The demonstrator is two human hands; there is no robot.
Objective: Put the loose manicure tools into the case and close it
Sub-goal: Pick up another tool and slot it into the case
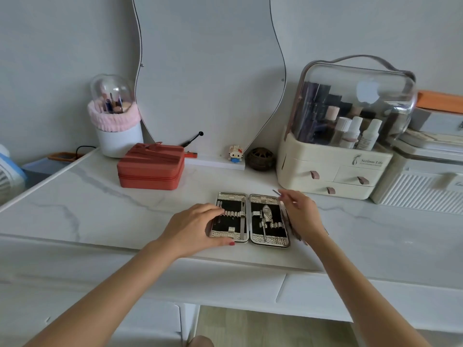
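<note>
Case: the manicure case lies open flat on the marble-patterned vanity top, near its front edge, two black-lined halves side by side.
Left half: a nail file stands in a loop along the hinge side; a small tool sits at 10 o'clock.
Right half: nail clippers strapped at centre.
Left hand: the left hand rests on the case's left edge at 9 o'clock, fingers fairly straight across the loops, thumb along the front rim.
Right hand: the right hand hovers at the case's 3 o'clock edge, fingers pinching a thin metal tool whose tip points to 10 o'clock.
Behind: red zip box at 10 o'clock, cosmetics organiser at 2 o'clock.
</note>
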